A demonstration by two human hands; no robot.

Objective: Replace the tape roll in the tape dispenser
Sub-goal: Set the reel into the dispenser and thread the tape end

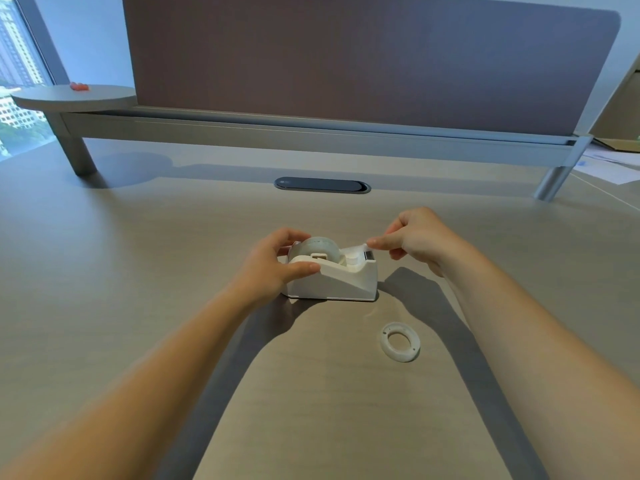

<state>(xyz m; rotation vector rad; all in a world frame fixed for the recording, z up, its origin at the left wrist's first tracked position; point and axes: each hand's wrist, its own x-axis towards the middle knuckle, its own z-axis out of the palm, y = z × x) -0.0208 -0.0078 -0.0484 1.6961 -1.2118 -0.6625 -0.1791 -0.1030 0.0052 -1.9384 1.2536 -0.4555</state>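
A white tape dispenser (341, 282) stands on the desk in the middle of the view. A translucent tape roll (320, 247) sits in its cradle. My left hand (273, 268) grips the dispenser's left end, thumb on the near side wall and fingers over the far side. My right hand (414, 242) pinches the free end of the tape (356, 247) between thumb and forefinger, holding it just above the cutter (370, 255) at the dispenser's right end. An empty white plastic core ring (400, 341) lies flat on the desk to the near right of the dispenser.
The wooden desk (138, 271) stretches all around. A dark oval cable grommet (322, 185) sits behind the dispenser. A partition screen on a metal rail (311, 133) closes the back. Papers (609, 164) lie at the far right, and a round shelf (72, 97) stands at the far left.
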